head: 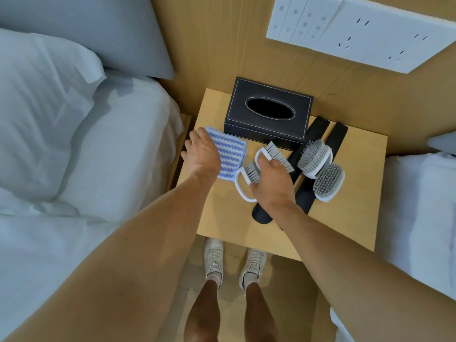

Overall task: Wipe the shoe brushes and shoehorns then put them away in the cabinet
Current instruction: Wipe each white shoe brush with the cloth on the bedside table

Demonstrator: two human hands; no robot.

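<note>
Four brushes (314, 159), two shoehorns (318, 169), one cloth (230, 154) under relaxed left grip (202, 151); right grip (272, 183) unclear.

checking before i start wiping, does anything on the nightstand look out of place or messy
Nothing is spilled or damaged. The two oval grey-bristled brushes lie bristles-up on top of the two black shoehorns, pinning them. The black leather tissue box shows no tissue at its opening.

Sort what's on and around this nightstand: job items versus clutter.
Job: four brushes, two with loop handles and two oval; two black shoehorns; striped cloth.

Clutter: tissue box, pillows, wall sockets.
</note>
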